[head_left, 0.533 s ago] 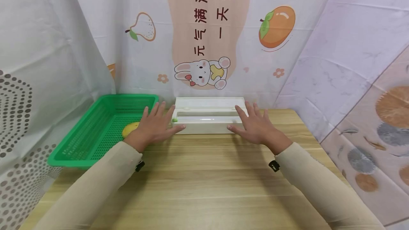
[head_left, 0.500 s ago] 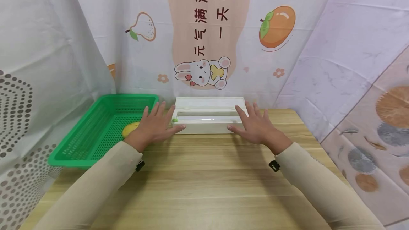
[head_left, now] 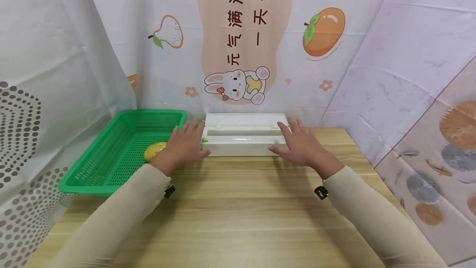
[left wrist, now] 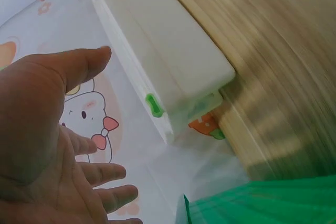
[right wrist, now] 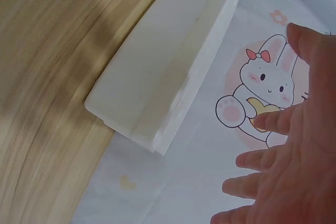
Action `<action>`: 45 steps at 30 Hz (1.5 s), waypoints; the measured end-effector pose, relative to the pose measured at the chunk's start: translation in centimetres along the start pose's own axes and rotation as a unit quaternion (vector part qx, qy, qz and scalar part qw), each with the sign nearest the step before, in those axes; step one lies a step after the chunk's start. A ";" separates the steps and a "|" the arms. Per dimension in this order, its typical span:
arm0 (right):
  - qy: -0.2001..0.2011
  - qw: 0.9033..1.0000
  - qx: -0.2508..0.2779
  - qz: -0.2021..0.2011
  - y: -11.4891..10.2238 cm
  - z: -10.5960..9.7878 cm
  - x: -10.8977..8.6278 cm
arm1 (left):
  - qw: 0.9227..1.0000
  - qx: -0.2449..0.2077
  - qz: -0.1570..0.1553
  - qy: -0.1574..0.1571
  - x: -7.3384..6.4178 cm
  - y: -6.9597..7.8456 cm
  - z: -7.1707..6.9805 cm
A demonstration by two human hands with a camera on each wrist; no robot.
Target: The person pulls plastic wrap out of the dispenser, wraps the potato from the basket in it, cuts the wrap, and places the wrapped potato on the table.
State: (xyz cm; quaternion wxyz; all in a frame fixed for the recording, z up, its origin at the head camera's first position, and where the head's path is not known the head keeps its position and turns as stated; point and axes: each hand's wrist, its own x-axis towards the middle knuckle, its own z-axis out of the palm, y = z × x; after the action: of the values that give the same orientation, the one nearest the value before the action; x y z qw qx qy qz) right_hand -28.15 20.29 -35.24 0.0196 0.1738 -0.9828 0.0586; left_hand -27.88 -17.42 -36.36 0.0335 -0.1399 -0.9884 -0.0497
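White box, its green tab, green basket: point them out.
White box point(head_left: 239, 149): head view, middle of its front wall.
Green tab point(left wrist: 154, 105): left wrist view, middle of its face.
Green basket point(head_left: 125, 158): head view, bare part of its perforated floor.

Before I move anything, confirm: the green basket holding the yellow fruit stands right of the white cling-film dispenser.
Wrong side: the head view shows the green basket holding the yellow fruit standing left of the white cling-film dispenser.

Box point(head_left: 241, 149) at back of table point(head_left: 238, 214), basket point(head_left: 78, 189) on its left, item point(head_left: 153, 151) inside basket, curtain point(head_left: 310, 82) behind
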 end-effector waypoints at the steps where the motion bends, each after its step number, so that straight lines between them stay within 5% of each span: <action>1: 0.000 1.000 0.003 -0.001 0.1 0.0 0.0 | 1.000 -0.008 -0.002 -0.001 0.1 0.1 0.0; 12: 0.052 0.997 0.055 -0.022 1.7 0.3 0.7 | 0.997 -0.075 -0.020 0.017 2.0 -0.7 0.1; 22: 0.080 0.985 0.151 -0.038 2.9 0.2 1.4 | 0.987 -0.155 -0.034 0.029 2.1 -0.7 -0.5; 34: 0.113 0.962 0.247 -0.027 4.5 1.2 1.7 | 0.954 -0.264 -0.087 0.109 2.7 -0.2 0.3; 45: 0.128 0.951 0.281 -0.001 5.3 3.4 2.3 | 0.919 -0.329 -0.096 0.195 3.6 0.1 3.7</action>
State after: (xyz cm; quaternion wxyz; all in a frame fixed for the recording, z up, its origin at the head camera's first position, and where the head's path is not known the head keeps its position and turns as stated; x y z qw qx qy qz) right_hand -32.24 24.03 -39.05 0.0961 0.1647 -0.9156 0.3539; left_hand -31.55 -15.95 -39.72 0.1726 -0.0346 -0.8988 -0.4015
